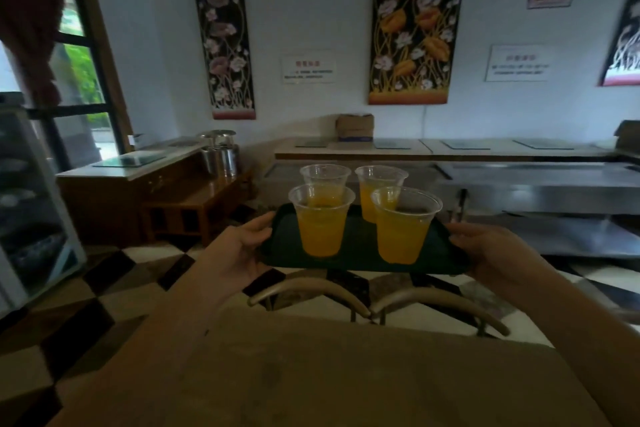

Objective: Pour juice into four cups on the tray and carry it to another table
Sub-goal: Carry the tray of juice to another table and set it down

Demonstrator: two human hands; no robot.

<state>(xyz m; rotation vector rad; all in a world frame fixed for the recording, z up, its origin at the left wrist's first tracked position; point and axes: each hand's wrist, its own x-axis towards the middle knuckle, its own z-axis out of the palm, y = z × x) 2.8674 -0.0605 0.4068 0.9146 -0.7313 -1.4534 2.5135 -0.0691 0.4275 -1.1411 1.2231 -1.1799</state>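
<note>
A dark green tray (360,255) is held level in the air, above the far edge of a brown table (346,374). My left hand (239,246) grips its left edge and my right hand (491,248) grips its right edge. Several clear plastic cups of orange juice stand upright on it: a near left cup (320,222), a near right cup (403,229), a far left cup (325,177) and a far right cup (377,184). The near cups partly hide the far ones.
Two curved chair backs (377,302) stand at the table's far edge, below the tray. A steel counter (540,184) runs along the right, a wooden sideboard (138,184) with metal canisters (221,156) at the left, a glass cabinet (27,204) at far left. The floor is chequered.
</note>
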